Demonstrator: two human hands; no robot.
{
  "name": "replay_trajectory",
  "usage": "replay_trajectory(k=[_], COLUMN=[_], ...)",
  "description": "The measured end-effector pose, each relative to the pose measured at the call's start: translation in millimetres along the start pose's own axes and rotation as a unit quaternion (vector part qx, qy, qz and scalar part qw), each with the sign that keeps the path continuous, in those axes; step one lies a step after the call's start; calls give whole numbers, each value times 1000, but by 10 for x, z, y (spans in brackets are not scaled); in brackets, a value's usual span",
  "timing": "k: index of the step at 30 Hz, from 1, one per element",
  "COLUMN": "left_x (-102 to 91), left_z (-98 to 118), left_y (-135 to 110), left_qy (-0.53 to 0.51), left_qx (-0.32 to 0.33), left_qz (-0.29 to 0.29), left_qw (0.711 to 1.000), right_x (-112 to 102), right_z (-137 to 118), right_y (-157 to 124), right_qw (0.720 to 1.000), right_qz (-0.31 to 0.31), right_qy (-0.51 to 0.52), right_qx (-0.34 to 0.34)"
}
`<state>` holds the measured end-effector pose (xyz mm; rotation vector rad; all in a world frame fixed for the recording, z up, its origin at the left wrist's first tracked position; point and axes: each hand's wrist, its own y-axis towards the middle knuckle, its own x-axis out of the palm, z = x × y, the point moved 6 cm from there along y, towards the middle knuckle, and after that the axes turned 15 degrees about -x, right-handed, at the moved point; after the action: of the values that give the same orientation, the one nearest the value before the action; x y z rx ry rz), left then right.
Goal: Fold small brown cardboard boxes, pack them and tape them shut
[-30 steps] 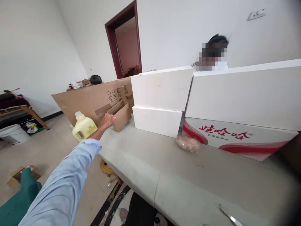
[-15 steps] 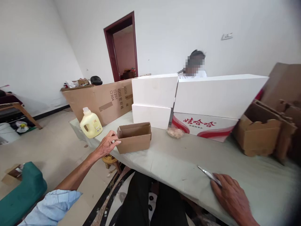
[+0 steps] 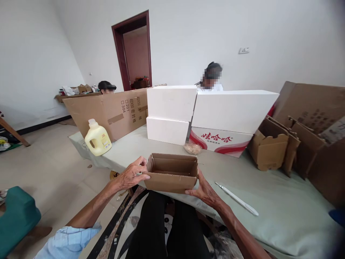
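At the far left, a pale yellow detergent jug (image 3: 97, 138) is standing capped near the corner of the grey-covered table (image 3: 283, 216), in front of a large flattened carton (image 3: 107, 113) that is screening a seated person (image 3: 106, 86). At the table's near edge, the person's left hand (image 3: 132, 176) is gripping the left end of a small open cardboard box (image 3: 171, 172), fingers curled onto its wall, while the right hand (image 3: 205, 190) is pressing against the right end with fingers wrapped under the corner. The box, top flaps folded in, is showing a bare brown interior. Behind it, stacked white foam boxes (image 3: 172, 113) and a red-and-white printed carton (image 3: 219, 141) are walling off a second person (image 3: 211, 76), with a small clear bag (image 3: 192, 148) lying at their foot. A slim white blade (image 3: 237, 199) is lying just right of the right hand, and folded brown cartons (image 3: 272, 149) are crowding the right side.
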<state>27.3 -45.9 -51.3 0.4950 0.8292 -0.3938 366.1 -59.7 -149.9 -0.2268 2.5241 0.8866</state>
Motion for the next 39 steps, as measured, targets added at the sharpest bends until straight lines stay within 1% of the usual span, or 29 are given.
replay_trajectory(k=[3,6,9,12,15,19,21,23,26,29,31,33,34,36,38,39], left_x=[61,208,428,678,859,994,1041,1071,1060,986,888,729,633,431,258,195], left_z=[-90,-205,-260,-269,-300,-385,-428,-453,-438,-337,-215,-60,21,163,242,253], left_y=[-121,-314,-523,-626,-555,-303,-209,-178,-243,-349,-384,-374,-354,-282,-175,-111], left_qy=[-21,-20,64,176,228,227,219,201,170,146,124,91,73,42,19,12], left_qx=[-6,-3,24,65,100,133,143,151,163,162,147,124,113,93,64,47], left_qz=[23,59,84,62,42,50,47,39,47,61,59,59,57,48,30,18], left_qw=[999,998,994,980,968,963,964,967,971,974,980,986,989,994,997,999], right_x=[68,81,30,-59,-71,32,73,84,73,60,67,81,82,61,2,-53], right_z=[-31,-4,66,91,70,38,25,13,-9,-59,-136,-254,-322,-447,-520,-531], right_y=[-125,-298,-433,-481,-480,-512,-527,-521,-506,-513,-518,-500,-481,-440,-415,-402], right_qw=[999,994,978,955,922,871,854,848,843,829,815,809,811,824,843,859], right_qz=[7,42,85,116,113,85,80,81,81,71,58,32,15,-29,-81,-100], right_qy=[35,78,128,160,212,253,256,259,273,289,311,341,354,359,327,289], right_qx=[25,68,144,223,303,414,446,455,457,473,485,478,466,437,419,411])
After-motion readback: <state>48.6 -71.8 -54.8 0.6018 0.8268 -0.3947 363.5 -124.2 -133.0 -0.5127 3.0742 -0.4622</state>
